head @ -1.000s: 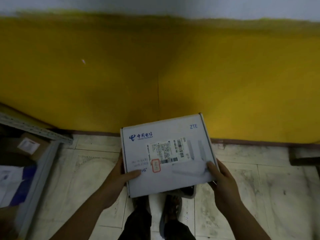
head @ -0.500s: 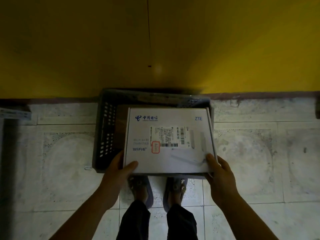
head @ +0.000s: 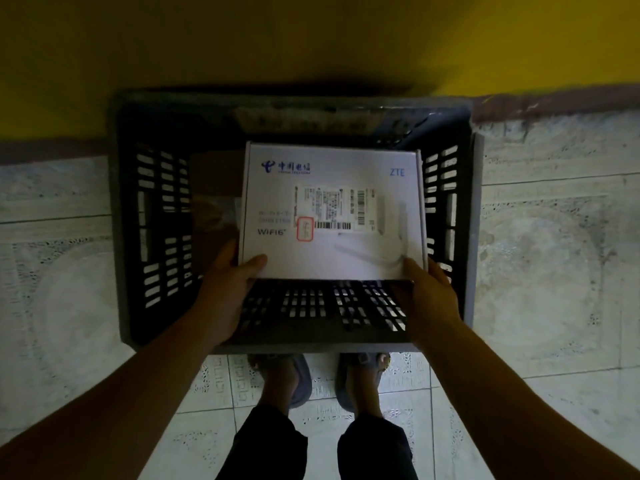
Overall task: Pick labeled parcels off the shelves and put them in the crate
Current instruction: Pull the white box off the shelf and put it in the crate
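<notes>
Two hands are gripping one white parcel [head: 332,261] by its near corners. The left hand [head: 228,289] is pinching the near left corner, thumb lying on the top face and fingers going underneath. The right hand [head: 429,296] is clamping the near right corner the same way. The parcel is sitting flat, shipping label [head: 336,211] facing up, inside the mouth of the dark slotted crate [head: 119,220] and nearer its right wall. Whether it is resting on anything yet, I cannot tell. A brown parcel [head: 211,188] is showing in the crate beside and partly under its left edge. The crate is standing on the tiled floor [head: 554,271], against the yellow wall [head: 311,46].

Step in hand, as judged: lowering and setting down.

- Keeping the box level is advisable, so that both near corners are arriving together.
- The gap at the right wall is looking tight; shifting slightly left should be sparing the right knuckles.
- The far edge should be landing first, with the fingers then sliding out from beneath.
- Leaving the label upward is making later checking easier.
</notes>
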A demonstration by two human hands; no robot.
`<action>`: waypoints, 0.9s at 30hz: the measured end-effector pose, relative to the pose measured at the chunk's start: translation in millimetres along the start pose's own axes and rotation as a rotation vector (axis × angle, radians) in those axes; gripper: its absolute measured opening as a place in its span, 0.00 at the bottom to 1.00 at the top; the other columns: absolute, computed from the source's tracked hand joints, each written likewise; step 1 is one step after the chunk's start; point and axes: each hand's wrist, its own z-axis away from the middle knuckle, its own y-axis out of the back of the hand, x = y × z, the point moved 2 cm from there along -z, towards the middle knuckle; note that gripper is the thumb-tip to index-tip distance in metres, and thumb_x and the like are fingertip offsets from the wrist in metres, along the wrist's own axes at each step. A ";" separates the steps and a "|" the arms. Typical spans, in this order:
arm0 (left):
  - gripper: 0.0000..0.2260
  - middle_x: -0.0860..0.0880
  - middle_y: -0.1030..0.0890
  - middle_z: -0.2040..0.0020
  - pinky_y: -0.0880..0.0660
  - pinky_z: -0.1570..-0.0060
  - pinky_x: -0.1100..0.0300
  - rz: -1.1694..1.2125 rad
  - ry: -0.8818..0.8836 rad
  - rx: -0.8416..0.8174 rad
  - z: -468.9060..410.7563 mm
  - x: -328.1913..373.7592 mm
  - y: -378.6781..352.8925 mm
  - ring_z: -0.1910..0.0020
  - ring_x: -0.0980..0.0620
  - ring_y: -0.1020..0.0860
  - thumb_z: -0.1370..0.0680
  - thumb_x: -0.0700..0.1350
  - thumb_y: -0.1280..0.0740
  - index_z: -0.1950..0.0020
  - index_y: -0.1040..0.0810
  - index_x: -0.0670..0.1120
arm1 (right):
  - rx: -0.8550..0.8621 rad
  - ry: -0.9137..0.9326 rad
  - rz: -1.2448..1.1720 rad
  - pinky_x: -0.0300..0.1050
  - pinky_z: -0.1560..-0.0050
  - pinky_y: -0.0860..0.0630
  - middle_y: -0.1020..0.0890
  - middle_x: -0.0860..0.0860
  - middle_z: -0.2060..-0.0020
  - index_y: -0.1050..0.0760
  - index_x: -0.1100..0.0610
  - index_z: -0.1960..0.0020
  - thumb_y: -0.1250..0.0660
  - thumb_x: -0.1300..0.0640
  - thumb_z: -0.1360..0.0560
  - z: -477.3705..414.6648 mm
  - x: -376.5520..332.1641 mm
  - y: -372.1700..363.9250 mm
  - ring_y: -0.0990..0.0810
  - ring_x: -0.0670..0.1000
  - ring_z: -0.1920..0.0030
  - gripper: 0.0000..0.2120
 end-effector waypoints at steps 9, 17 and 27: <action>0.24 0.50 0.22 0.37 0.22 0.48 0.52 -0.046 0.008 -0.020 -57.2 -21.8 -19.2 0.41 0.49 0.22 0.21 0.37 0.37 0.28 0.32 0.55 | 0.080 -0.089 -0.196 0.55 0.40 0.21 0.24 0.57 0.36 0.32 0.55 0.29 0.33 0.62 0.23 -58.6 7.1 -20.6 0.21 0.59 0.40 0.24; 0.25 0.51 0.34 0.26 0.35 0.34 0.53 -0.316 -0.027 0.093 -92.3 -33.7 -44.9 0.28 0.47 0.35 0.19 0.40 0.38 0.25 0.37 0.59 | -0.122 -0.192 -0.358 0.48 0.60 0.17 0.22 0.61 0.38 0.33 0.56 0.30 0.39 0.61 0.19 -82.5 13.7 -31.4 0.19 0.58 0.44 0.18; 0.25 0.50 0.29 0.29 0.33 0.38 0.57 -0.378 0.012 0.007 -90.7 -24.4 -43.0 0.34 0.51 0.30 0.20 0.39 0.37 0.25 0.36 0.54 | -0.198 -0.180 -0.297 0.44 0.53 0.20 0.22 0.59 0.38 0.33 0.58 0.29 0.43 0.63 0.19 -77.8 20.0 -25.9 0.21 0.56 0.40 0.18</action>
